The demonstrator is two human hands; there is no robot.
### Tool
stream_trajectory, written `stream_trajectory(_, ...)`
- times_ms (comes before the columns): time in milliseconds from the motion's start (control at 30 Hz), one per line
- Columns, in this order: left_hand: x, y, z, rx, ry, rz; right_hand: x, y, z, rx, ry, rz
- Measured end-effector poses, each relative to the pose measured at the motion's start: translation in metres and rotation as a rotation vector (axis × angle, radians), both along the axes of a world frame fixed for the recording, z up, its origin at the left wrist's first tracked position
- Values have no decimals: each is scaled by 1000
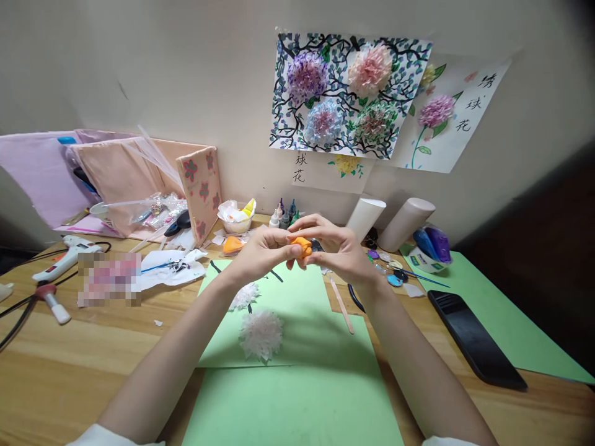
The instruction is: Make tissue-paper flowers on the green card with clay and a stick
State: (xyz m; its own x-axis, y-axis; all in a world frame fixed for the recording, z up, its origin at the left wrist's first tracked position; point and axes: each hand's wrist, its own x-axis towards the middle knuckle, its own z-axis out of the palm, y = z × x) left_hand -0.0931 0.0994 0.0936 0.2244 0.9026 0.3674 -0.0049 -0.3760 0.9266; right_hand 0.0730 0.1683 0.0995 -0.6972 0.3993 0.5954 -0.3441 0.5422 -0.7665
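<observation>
Head view: the person's left hand (263, 253) and right hand (341, 254) meet over the middle of the table (106, 365), both sets of fingers grasping one soft-looking orange lump (303, 246). The left thumb presses the front of it, while the right fingers arch over its top, with the right thumb below. The lump is held up off the table, in front of the clutter along the far edge.

Beneath the forearms, overlapping green sheets (297, 402) run from the near edge towards the far one. On them lie two pale, many-petalled flowers, the nearer flower (261, 334) showing whole and the farther flower (244, 296) partly hidden by the left forearm. A flat wooden stick (341, 306) lies at the sheets' right side.

Near the far edge, just beyond the left hand, is another orange piece (233, 245), with a bowl (236, 218) behind it and small bottles (284, 217) to its right. Two pale cylinders, a white cylinder (366, 220) and a greyish cylinder (406, 224), lean farther right. A black phone-like slab (476, 341) lies towards the right edge; a white glue gun (67, 257) rests towards the far left corner.
</observation>
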Motion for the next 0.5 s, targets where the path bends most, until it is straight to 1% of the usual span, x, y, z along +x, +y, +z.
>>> stream_trajectory(100, 3, 1, -2, -4, -34, 21, -2, -3, -2, 6, 81, -64)
stream_trajectory(200, 6, -1, 1, -6, -31, 63, -5, -6, -4, -21, 132, -123)
stream_trajectory(367, 7, -4, 4, -32, -30, 96, -8, -5, -6, 17, 185, -247)
stream_trajectory(433, 5, -3, 1, -47, -10, 108, -6, -5, -4, 43, 172, -270)
stream_trajectory(500, 4, -3, -1, -41, -9, 115, -2, -5, 0, 85, 102, -248)
